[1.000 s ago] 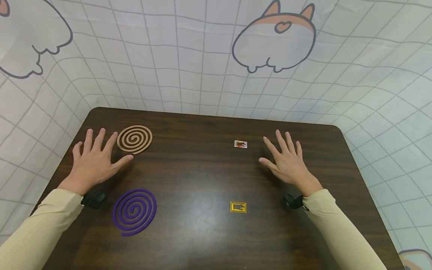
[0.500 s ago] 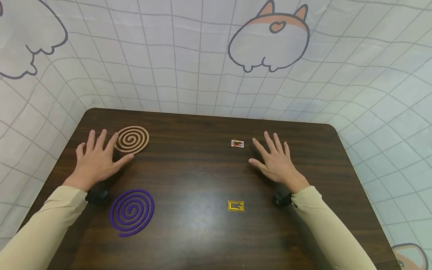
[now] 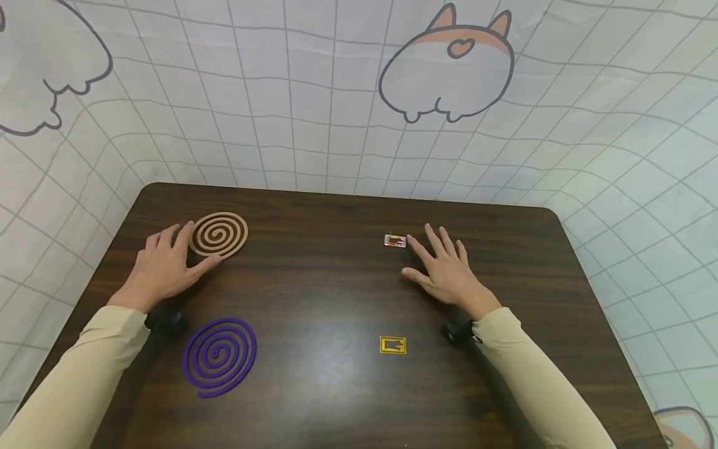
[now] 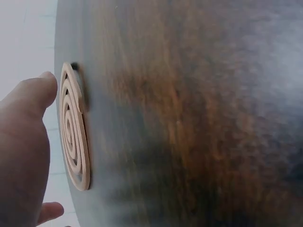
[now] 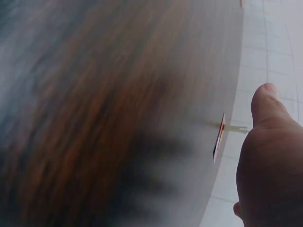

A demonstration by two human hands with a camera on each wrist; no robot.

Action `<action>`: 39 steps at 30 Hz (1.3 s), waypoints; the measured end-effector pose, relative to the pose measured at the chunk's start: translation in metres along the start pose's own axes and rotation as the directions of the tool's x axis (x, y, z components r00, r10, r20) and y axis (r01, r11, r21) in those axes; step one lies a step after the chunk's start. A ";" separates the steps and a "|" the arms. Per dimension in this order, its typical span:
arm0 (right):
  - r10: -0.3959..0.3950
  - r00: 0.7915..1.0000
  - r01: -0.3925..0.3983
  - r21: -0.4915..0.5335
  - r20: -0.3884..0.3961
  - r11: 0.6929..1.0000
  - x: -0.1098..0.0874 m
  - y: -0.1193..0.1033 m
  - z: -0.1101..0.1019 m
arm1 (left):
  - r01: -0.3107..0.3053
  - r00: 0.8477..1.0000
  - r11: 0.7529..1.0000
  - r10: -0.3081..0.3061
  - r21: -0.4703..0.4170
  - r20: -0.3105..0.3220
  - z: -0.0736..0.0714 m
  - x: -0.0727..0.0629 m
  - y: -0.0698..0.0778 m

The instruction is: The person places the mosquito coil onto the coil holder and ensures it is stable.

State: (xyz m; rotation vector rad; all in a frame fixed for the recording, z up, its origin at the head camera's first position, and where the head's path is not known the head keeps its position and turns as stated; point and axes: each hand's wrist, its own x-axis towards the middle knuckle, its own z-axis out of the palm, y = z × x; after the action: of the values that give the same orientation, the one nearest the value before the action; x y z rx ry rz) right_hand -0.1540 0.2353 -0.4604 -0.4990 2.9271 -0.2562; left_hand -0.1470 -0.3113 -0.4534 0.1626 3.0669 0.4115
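Observation:
A tan mosquito coil [image 3: 217, 236] lies flat at the table's back left. My left hand [image 3: 159, 268] reaches beside it, fingers slightly bent and thumb extended by its near edge; contact is unclear. In the left wrist view the thumb shows near the coil [image 4: 71, 127]. Closer to me lies a purple mosquito coil [image 3: 217, 353]. Toward the back right sits a small red-and-silver metal coil stand [image 3: 388, 241], a thin prong rising from it in the right wrist view. My right hand [image 3: 449, 274] hovers just right of it, fingers spread, holding nothing. A yellow coil stand [image 3: 384, 345] lies nearer me.
Everything rests on a dark wood table [image 3: 314, 268] with rounded back corners. Behind and beside it hangs a white grid-patterned cloth [image 3: 314, 112] with cartoon animals. Dark cameras are strapped to both wrists.
My right hand has moved left toward the red-and-silver stand. The left hand has shifted slightly right, its fingers bending more beside the tan coil. The coils and stands stay where they lay.

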 end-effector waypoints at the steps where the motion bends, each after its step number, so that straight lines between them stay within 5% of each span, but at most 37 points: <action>1: -0.002 1.000 0.002 0.003 0.004 1.000 0.001 -0.001 0.000 | 0.001 1.000 1.000 -0.001 -0.011 0.007 0.000 0.001 -0.001; 15: -0.003 0.999 0.002 0.010 0.035 1.000 0.005 -0.005 0.008 | 0.015 0.998 0.997 -0.010 -0.075 0.065 0.000 0.015 -0.008; 26: 0.011 0.998 -0.013 0.025 0.062 1.000 0.009 -0.006 0.008 | 0.055 0.997 0.990 -0.049 -0.129 0.052 0.000 0.020 -0.008; 39: 0.035 0.993 -0.038 0.026 0.115 0.999 0.008 -0.005 0.011 | 0.107 0.992 0.988 -0.098 -0.114 0.076 0.002 0.024 -0.006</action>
State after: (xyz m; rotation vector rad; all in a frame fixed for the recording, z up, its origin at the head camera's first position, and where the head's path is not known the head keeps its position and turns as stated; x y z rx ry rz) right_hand -0.1577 0.2268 -0.4716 -0.4403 2.8143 -0.2550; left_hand -0.1716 -0.3142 -0.4575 0.0145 2.9560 0.5658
